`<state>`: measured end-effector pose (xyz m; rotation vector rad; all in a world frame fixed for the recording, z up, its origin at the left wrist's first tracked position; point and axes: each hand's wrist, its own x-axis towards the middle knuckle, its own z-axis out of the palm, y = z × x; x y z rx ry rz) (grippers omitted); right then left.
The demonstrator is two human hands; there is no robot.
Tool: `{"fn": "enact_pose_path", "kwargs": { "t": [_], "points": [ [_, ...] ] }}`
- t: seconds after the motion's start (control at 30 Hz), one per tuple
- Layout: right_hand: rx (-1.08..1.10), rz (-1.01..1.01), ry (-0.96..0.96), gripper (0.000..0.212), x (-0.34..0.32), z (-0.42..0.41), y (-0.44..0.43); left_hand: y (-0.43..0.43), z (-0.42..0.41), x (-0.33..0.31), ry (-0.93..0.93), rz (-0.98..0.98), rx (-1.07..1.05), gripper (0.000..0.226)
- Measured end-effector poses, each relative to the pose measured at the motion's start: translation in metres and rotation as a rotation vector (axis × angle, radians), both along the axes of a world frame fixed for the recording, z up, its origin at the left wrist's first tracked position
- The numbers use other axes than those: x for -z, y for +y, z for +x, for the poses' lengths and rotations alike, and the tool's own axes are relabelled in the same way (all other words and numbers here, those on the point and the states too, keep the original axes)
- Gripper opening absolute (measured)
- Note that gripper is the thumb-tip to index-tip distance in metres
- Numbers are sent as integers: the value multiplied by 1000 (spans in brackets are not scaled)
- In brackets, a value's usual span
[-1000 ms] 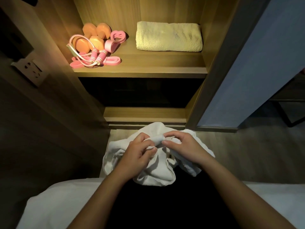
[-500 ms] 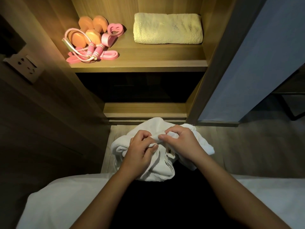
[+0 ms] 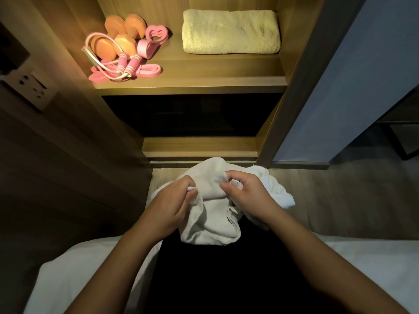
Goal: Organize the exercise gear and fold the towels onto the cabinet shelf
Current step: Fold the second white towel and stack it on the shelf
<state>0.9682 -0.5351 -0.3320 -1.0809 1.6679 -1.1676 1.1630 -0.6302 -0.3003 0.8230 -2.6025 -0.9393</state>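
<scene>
A crumpled white towel hangs in front of me, low in the head view. My left hand pinches its edge on the left, and my right hand grips a fold on the right, a short span of cloth stretched between them. On the lit cabinet shelf a folded cream towel lies at the right. At the shelf's left sit orange dumbbells, a pink skipping rope, a pink hand gripper and a pink resistance band.
A dark compartment opens under the shelf, with a lower wooden ledge below it. A wall socket sits on the left panel. White bedding lies by my legs. A blue-grey wall stands at the right.
My hands have drawn slightly apart along the towel's edge, stretching cloth between them. The view has tilted a little, so the shelf sits higher in the frame.
</scene>
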Motion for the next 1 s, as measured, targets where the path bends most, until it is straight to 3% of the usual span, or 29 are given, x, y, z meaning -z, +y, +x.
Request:
{"fn": "enact_pose_path", "kwargs": {
  "t": [0.07, 0.17, 0.27, 0.43, 0.57, 0.73, 0.83, 1.0],
  "points": [
    [-5, 0, -5, 27, 0, 0, 1, 3, 6, -8, -67, 107, 44, 24],
    [31, 16, -23, 13, 2, -3, 1, 10, 6, -20, -55, 88, 164, 31],
    [26, 15, -39, 14, 3, -4, 1, 10, -2, -22, -73, 147, 198, 24],
    [-10, -5, -12, 14, 4, 2, 1, 5, -26, -9, -49, 118, 34, 4],
    [32, -15, 4, 11, 5, 2, 2, 12, -39, -3, 92, 167, -145, 11],
    [57, -20, -1, 11, 5, 2, 2, 17, -36, -1, 243, -76, -38, 12],
    [52, -16, 8, 15, 6, 4, 3, 21, -34, 2, 219, -99, -37, 23],
    [14, -28, -24, 18, 6, 3, 3, 20, -40, 6, 275, -115, -137, 5]
  ]
}}
